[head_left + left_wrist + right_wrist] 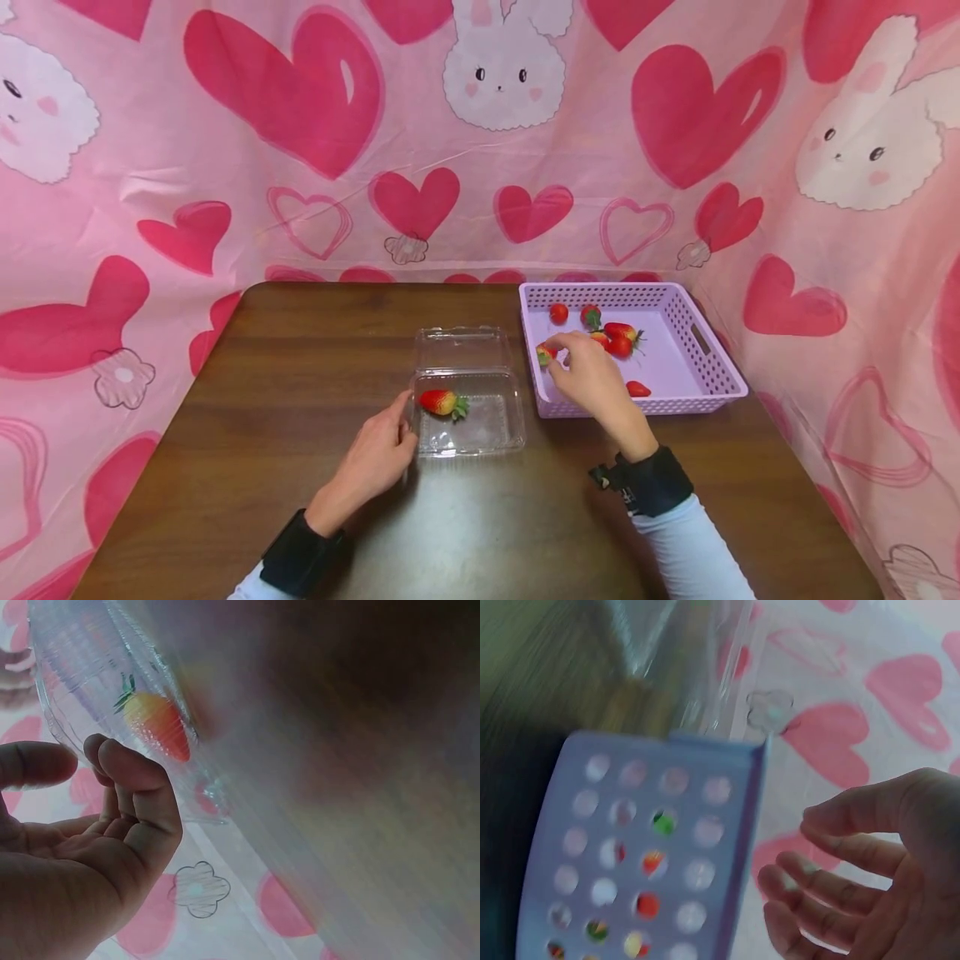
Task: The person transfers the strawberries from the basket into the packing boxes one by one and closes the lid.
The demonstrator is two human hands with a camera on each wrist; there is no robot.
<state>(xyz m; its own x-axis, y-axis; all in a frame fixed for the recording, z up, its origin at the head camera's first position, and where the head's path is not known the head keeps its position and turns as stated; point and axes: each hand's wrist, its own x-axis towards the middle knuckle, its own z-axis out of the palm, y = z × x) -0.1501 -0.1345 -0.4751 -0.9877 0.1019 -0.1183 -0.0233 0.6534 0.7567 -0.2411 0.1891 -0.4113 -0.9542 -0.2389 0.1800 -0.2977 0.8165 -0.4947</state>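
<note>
A strawberry sits at the fingertips of the right hand, just inside the near-left part of a lilac basket. From the head view the fingers appear curled onto it, though the right wrist view shows them only loosely bent and blurred, so a firm pinch cannot be confirmed. At about two o'clock from that berry, more strawberries lie in a loose group on the basket floor, and another one lies alone at roughly four o'clock, near the front wall.

At nine o'clock from the basket, just beside it, a clear plastic box stands on the brown counter with its lid folded back toward twelve o'clock. One strawberry lies inside, at the left, leaves pointing right. The left hand rests at the box's near-left corner, fingers relaxed and touching its wall, clamped on nothing. Pink cloth with hearts and rabbits surrounds the counter.
</note>
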